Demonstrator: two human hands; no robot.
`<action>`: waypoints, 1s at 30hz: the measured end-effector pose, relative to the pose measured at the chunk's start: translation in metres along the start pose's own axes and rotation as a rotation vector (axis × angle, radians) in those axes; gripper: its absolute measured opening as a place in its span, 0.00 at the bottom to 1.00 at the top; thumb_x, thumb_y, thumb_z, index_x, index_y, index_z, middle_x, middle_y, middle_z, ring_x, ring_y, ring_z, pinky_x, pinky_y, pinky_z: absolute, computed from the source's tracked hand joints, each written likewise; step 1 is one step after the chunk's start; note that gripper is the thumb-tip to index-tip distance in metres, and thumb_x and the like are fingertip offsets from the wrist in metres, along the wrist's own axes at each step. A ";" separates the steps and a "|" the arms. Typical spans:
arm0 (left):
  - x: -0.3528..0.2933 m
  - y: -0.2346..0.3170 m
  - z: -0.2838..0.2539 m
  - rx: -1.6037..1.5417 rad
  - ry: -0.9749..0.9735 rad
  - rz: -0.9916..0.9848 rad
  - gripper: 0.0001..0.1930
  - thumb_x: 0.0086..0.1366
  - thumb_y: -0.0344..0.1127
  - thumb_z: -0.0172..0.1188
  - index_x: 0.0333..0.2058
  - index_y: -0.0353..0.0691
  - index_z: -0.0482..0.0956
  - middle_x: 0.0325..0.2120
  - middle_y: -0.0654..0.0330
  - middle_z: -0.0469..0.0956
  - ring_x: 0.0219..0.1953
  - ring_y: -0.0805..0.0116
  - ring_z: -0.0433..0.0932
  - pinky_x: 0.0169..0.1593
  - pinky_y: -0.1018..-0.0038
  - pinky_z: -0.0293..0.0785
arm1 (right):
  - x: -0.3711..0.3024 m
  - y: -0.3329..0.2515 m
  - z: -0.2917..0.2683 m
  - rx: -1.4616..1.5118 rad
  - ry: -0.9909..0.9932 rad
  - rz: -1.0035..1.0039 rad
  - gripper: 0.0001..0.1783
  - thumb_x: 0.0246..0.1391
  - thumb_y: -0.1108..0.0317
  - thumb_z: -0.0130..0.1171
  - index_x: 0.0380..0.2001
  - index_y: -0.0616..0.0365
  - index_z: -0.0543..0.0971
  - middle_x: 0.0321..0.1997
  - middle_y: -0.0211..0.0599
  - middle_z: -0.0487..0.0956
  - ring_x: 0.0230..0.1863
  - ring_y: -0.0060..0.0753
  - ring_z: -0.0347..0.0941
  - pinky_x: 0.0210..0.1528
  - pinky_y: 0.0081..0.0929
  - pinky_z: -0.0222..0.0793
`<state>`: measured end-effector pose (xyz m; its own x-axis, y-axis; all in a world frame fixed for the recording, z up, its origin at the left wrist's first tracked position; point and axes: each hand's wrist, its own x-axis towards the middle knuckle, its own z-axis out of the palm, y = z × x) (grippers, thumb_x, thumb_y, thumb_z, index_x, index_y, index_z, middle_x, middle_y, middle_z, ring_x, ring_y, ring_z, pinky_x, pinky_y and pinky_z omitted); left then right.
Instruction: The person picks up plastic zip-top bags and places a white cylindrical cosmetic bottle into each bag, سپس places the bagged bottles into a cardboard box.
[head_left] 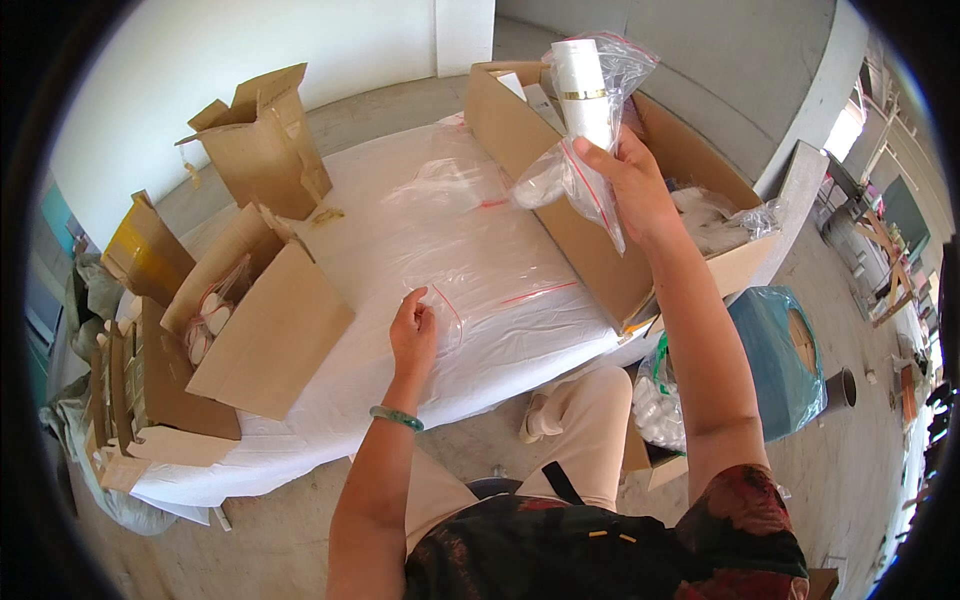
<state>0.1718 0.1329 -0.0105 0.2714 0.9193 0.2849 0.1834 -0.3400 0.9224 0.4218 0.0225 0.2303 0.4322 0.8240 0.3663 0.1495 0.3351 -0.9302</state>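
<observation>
My right hand [630, 180] is raised over the large box at the right. It grips a clear zip-lock bag [590, 190] with a white cylindrical container [580, 85] in it, which has a gold band around its middle. A second white piece shows through the plastic lower left of the fingers. My left hand [413, 325], a green bangle on its wrist, is low over the white-covered table with its fingers curled at the edge of another clear zip-lock bag [447, 315] with a red seal line. That bag looks flat. More clear bags [460, 185] lie spread farther back.
The long cardboard box [620, 270] at the right holds bagged items. At the left, an open carton [270, 340] contains bagged white pieces, and a tall carton [265, 150] stands behind it. A blue plastic bag [775, 360] sits on the floor at the right, beside a bag of white pieces [660, 410].
</observation>
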 end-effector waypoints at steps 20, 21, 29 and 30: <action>0.016 0.008 -0.078 0.256 0.145 0.252 0.24 0.57 0.24 0.53 0.55 0.39 0.69 0.49 0.46 0.71 0.50 0.53 0.72 0.54 0.70 0.68 | -0.017 0.060 0.071 0.195 -0.270 0.279 0.29 0.54 0.57 0.63 0.54 0.59 0.68 0.44 0.36 0.77 0.44 0.27 0.74 0.47 0.26 0.70; 0.010 0.018 -0.078 0.249 0.147 0.275 0.24 0.58 0.25 0.54 0.55 0.39 0.69 0.50 0.46 0.71 0.51 0.54 0.70 0.56 0.70 0.66 | -0.031 0.065 0.075 0.184 -0.308 0.277 0.30 0.53 0.58 0.64 0.55 0.59 0.68 0.45 0.36 0.77 0.44 0.28 0.74 0.48 0.26 0.70; -0.060 0.107 -0.059 -0.773 -0.227 -0.128 0.21 0.64 0.36 0.58 0.54 0.36 0.68 0.45 0.60 0.74 0.47 0.72 0.72 0.52 0.73 0.68 | -0.136 0.103 0.108 0.231 -0.464 0.457 0.37 0.47 0.62 0.69 0.58 0.60 0.66 0.48 0.34 0.76 0.48 0.27 0.72 0.54 0.27 0.66; -0.066 0.106 -0.056 -0.784 -0.228 -0.183 0.21 0.64 0.35 0.58 0.54 0.36 0.68 0.44 0.61 0.74 0.46 0.73 0.72 0.51 0.74 0.68 | -0.146 0.104 0.115 0.212 -0.476 0.461 0.36 0.48 0.63 0.68 0.58 0.59 0.66 0.48 0.31 0.75 0.49 0.26 0.71 0.54 0.26 0.65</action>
<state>0.1207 0.0477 0.0831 0.5014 0.8552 0.1311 -0.4445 0.1245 0.8871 0.2723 -0.0103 0.0828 -0.0348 0.9981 -0.0500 -0.1538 -0.0548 -0.9866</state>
